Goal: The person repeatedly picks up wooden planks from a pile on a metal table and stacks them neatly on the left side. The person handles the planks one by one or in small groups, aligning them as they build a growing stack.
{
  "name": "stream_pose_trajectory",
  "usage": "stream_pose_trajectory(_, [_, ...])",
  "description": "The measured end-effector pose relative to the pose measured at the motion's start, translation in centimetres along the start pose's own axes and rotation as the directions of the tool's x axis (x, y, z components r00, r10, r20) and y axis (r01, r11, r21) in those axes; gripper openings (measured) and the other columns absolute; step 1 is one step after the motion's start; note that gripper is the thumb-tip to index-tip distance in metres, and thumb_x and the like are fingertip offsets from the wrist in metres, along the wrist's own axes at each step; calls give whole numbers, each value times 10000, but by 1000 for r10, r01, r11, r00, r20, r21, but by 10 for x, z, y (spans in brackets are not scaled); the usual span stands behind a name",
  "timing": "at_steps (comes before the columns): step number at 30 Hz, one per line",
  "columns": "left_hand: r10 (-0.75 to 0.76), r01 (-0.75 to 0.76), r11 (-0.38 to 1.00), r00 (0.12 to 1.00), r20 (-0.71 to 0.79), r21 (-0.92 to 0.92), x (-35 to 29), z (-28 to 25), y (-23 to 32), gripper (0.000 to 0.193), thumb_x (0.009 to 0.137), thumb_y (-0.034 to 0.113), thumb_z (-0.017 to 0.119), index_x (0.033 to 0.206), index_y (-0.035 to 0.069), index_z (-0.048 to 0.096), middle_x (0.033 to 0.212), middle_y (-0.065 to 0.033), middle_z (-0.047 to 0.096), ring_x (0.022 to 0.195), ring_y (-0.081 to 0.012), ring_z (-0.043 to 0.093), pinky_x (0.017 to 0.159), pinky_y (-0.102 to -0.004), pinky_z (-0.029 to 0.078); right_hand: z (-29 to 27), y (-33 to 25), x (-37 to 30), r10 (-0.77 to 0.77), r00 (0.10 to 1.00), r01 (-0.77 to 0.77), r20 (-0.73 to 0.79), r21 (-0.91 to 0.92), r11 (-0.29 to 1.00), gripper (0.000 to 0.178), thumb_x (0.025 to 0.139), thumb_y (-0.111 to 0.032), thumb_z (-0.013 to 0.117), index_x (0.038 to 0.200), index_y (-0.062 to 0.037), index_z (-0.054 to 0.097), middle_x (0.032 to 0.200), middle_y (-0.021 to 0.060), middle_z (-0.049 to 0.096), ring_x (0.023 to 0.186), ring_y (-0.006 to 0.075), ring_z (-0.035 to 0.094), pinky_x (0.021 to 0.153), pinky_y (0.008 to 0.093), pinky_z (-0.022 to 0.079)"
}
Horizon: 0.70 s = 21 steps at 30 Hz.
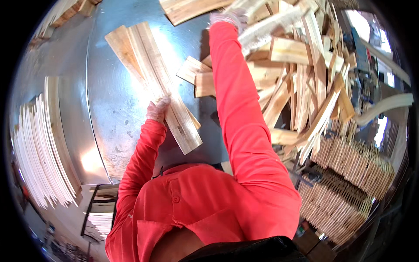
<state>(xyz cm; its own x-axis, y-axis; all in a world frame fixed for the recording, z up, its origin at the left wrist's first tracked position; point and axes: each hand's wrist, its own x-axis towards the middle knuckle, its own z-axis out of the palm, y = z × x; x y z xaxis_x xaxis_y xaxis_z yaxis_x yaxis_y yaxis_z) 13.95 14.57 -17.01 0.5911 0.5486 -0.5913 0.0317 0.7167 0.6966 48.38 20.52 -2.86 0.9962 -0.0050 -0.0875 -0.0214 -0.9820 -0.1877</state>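
My left hand [159, 109], in a pale glove, grips a long wooden board [165, 81] by its edge, fingers closed over its top face. This board lies slantwise over a second wooden board [120, 41], whose ends show on either side from underneath. Far ahead, my right arm is stretched out to the heap of loose wooden boards [290, 50]. There my right hand [224, 19], also gloved, is at the near end of a pale board [248, 8]. Blur hides its fingers, so I cannot tell whether it grips that board.
The boards rest on a shiny metal table [118, 118]. On the left stands a row of upright pale boards [41, 148]; more wood [65, 17] lies at the far left. Stacked slats [336, 205] stand at the lower right. Another board [192, 11] lies at the table's far side.
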Motion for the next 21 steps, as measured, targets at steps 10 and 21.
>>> stream_pose_trajectory(10, [-68,64,914,998,4,-401,-45,-13,14,503,861,248,641,1278,9,490,1117,-129,603,973,-260,610,885,-395,509,-21,231,-330,-919,247,909,307,255,330,549,860,-143,487,1395,-48,407,1359,201,463,1266,319,457,1115,388,309])
stream_pose_trajectory(21, [-15,20,999,988,-151,31,-77,-31,18,489,799,159,690,1213,-33,513,1017,-112,634,886,-207,625,787,-320,521,-65,190,-35,-634,480,861,607,-464,208,1075,620,-356,834,1489,-215,216,1407,174,413,1354,340,345,1149,481,203])
